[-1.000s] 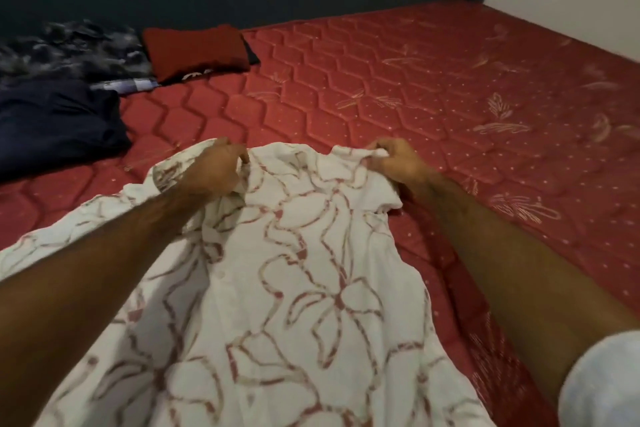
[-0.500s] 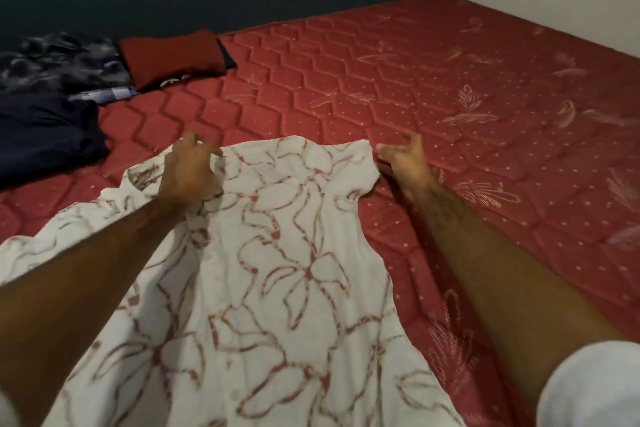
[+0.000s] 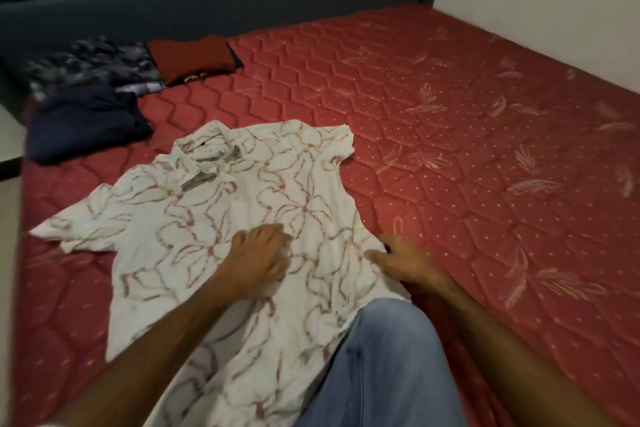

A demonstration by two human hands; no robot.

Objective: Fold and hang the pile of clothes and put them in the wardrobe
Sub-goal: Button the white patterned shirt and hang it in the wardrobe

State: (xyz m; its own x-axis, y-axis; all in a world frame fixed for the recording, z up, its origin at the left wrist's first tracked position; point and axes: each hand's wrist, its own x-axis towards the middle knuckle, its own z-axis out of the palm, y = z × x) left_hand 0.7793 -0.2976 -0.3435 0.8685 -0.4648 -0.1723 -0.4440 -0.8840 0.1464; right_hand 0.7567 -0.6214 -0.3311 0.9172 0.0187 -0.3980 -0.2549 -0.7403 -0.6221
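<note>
White shirt with reddish floral outlines, collar up, flat on mattress

Both bare forearms reach forward from the near edge, converging slightly. Left hand lies palm down, fingers spread and fairly straight, pointing far and right. Right hand sits just right of it, palm down, fingers loosely bent, thumb stretched left. A knee in blue jeans rises between the arms.
</note>
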